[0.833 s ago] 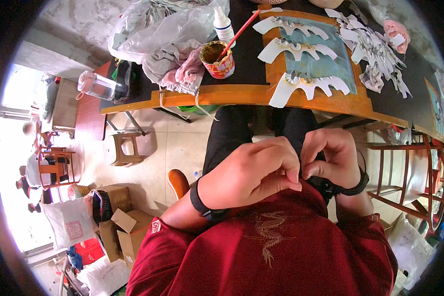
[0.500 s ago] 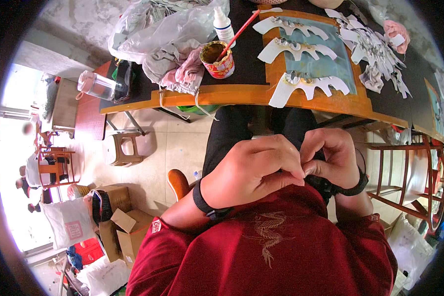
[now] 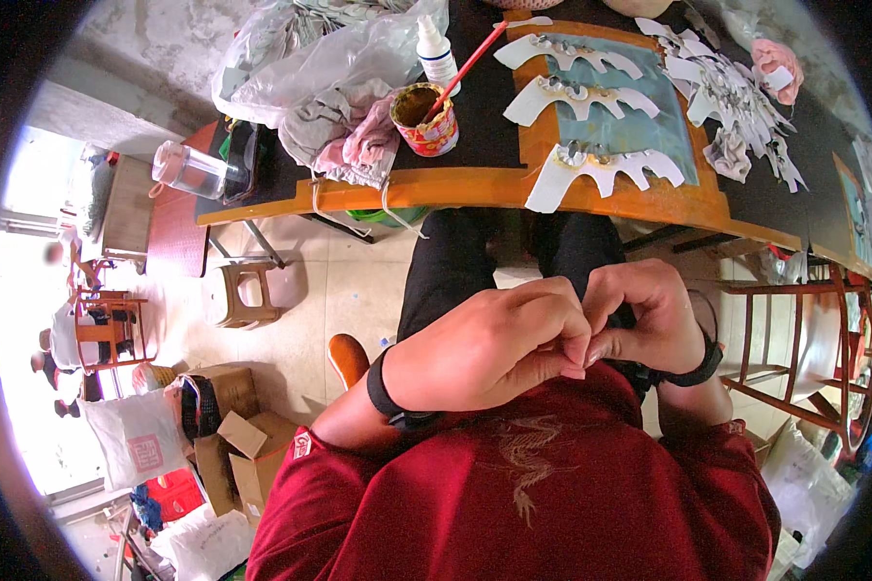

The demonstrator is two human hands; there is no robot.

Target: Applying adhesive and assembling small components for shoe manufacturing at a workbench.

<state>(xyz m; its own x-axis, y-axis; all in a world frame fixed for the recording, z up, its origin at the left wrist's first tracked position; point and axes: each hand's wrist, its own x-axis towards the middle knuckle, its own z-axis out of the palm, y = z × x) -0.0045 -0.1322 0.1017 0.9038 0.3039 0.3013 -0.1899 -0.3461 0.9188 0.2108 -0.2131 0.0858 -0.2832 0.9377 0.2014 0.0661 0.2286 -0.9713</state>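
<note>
My left hand (image 3: 489, 344) and my right hand (image 3: 644, 320) meet over my lap, thumbs and fingertips pinched close together. Whatever they pinch, if anything, is too small or hidden to make out. Beyond them, at the table's front edge, lies a white scalloped card (image 3: 606, 176) with metallic pieces along its upper edge. Two similar cards, a middle one (image 3: 581, 99) and a far one (image 3: 570, 53), rest behind it on a bluish sheet (image 3: 630, 131) bordered by orange-brown tape.
On the table stand a paste tub (image 3: 426, 131) with a red stick (image 3: 472, 68) and a white bottle (image 3: 437, 58). Crumpled cloths (image 3: 344, 136) lie beside a clear plastic bag (image 3: 329, 77). More cards (image 3: 736, 97) pile at right. A stool (image 3: 242, 293) and cardboard box (image 3: 260, 455) are at left.
My left hand has shifted slightly down and left, its wrist lower. The right hand has moved a little, fingertips still near the left's. Things on the table look unchanged.
</note>
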